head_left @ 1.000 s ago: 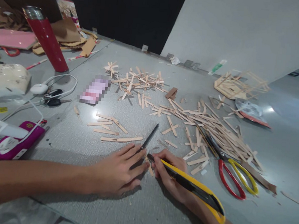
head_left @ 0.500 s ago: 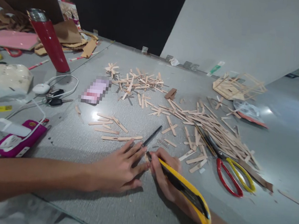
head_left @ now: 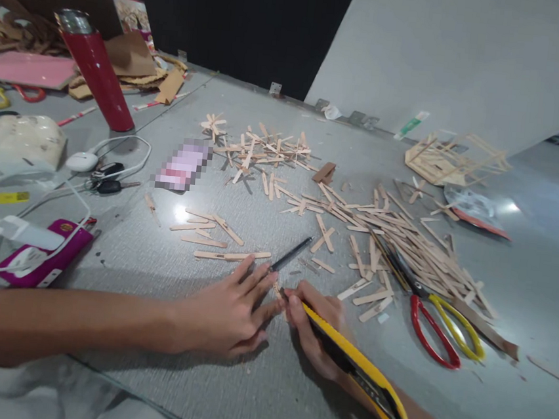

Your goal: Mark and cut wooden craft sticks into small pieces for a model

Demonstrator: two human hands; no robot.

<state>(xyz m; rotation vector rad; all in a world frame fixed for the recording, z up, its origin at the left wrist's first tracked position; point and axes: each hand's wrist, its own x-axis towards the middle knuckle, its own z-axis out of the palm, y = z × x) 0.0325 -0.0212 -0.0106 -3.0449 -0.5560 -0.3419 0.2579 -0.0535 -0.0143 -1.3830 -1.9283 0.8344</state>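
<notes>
My left hand (head_left: 230, 311) lies on the grey table with its fingers stretched out. Its fingertips press beside a small piece of wooden stick (head_left: 278, 292), mostly hidden between my hands. A yellow utility knife (head_left: 360, 370) is gripped in my right hand (head_left: 316, 328), its tip end pointing down at that piece. Whether the blade cuts into the wood is hidden by the fingers. Just beyond my left fingertips is a slim dark pen-like object (head_left: 295, 251). Two sticks (head_left: 230, 256) lie end to end at the left fingers, with several loose sticks (head_left: 199, 225) behind them.
A big pile of wooden sticks (head_left: 419, 243) spreads to the right, with red-and-yellow-handled scissors (head_left: 433, 330) against it. Behind stand a stick frame (head_left: 454, 164) and a red flask (head_left: 97, 77). On the left are a purple power bank (head_left: 52, 257), cables and keys (head_left: 108, 186).
The view has shifted slightly. The knife's handle end has swung a little lower and to the right, while its tip end stays by my left fingertips. My left hand keeps its place.
</notes>
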